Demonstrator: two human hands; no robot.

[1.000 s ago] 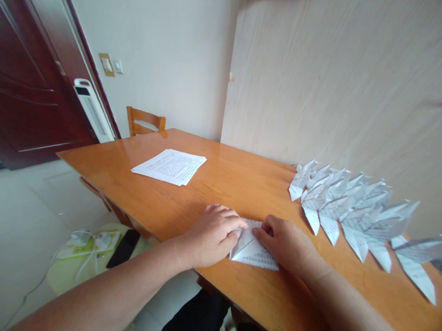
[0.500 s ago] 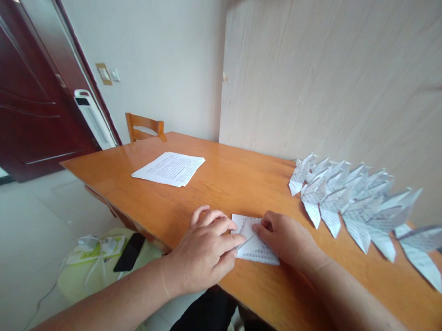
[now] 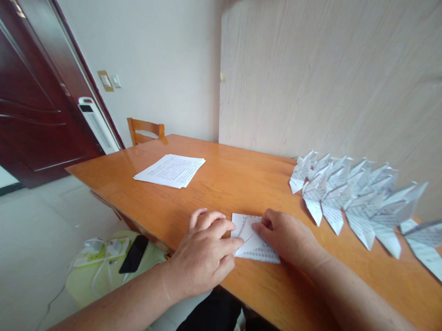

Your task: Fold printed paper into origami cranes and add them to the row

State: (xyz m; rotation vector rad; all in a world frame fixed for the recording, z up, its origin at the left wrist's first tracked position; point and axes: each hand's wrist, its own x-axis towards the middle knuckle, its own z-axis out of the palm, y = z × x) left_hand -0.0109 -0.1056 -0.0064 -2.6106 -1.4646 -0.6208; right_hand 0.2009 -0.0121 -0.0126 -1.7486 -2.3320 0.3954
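Observation:
A small folded sheet of printed paper [image 3: 258, 252] lies flat on the table near its front edge, with a creased flap on top. My left hand [image 3: 210, 245] rests at the paper's left side, fingers stretched and apart, the index fingertip touching the flap. On the other side, my right hand [image 3: 289, 237] has its fingers curled, with thumb and forefinger pinched at the paper's upper right part. That hand hides the paper's right corner.
Several folded paper figures [image 3: 359, 207] stand in rows on the right of the wooden table [image 3: 238, 179]. A stack of printed sheets [image 3: 171, 171] lies at the back left. Below the left edge, a stool [image 3: 79, 286] holds a phone [image 3: 134, 254] and a power strip [image 3: 118, 248].
The view has tilted slightly. Both hands stay almost where they were on the paper, the left fingers shifting only a little.

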